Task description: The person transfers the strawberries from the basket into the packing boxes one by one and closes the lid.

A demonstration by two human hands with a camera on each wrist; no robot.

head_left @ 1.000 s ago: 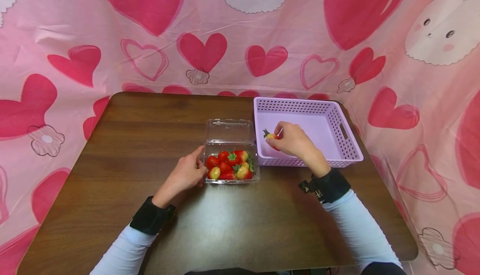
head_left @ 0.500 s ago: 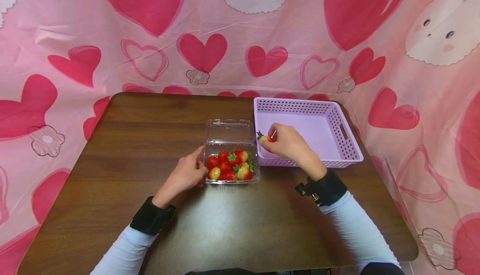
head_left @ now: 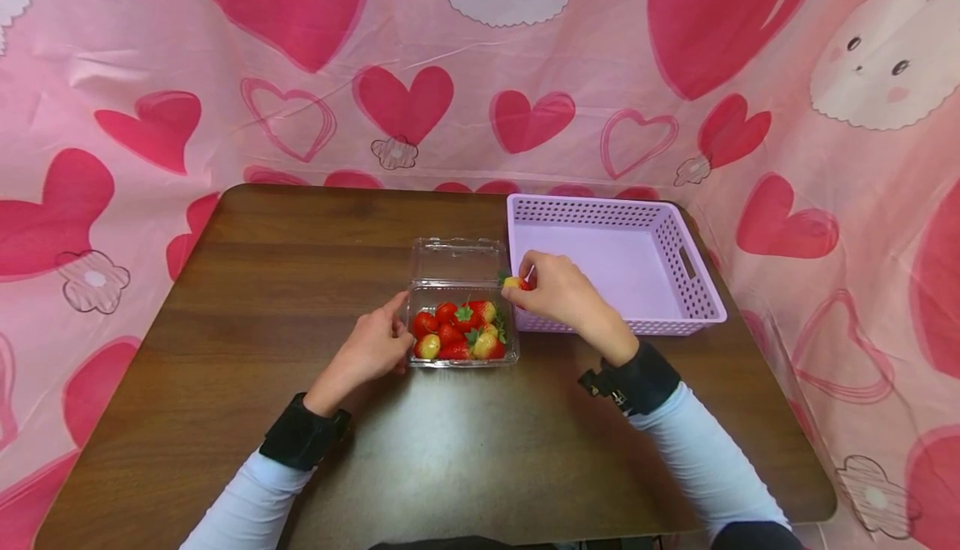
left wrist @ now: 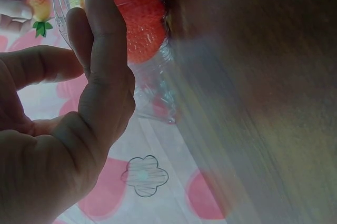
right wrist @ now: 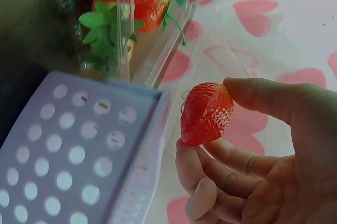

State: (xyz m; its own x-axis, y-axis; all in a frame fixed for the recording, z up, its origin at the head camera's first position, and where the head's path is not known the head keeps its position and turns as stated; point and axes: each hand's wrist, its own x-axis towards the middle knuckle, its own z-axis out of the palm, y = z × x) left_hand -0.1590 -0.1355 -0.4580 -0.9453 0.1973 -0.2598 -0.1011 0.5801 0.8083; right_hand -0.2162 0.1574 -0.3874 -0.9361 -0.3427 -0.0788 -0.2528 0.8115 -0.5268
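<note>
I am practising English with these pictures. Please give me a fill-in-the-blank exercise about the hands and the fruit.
1. The right hand pinches one ____.
2. The left hand touches the clear ____ of strawberries.
3. The basket beside the table's box is ____ in colour.

Missing words: strawberry; box; purple

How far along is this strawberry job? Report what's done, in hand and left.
Done: the clear box stands open with a pile of strawberries in it, and the purple basket shows none.
In hand: the right hand pinches one strawberry between basket and box, while the left hand touches the box's side.
Left: setting that berry down.
</note>
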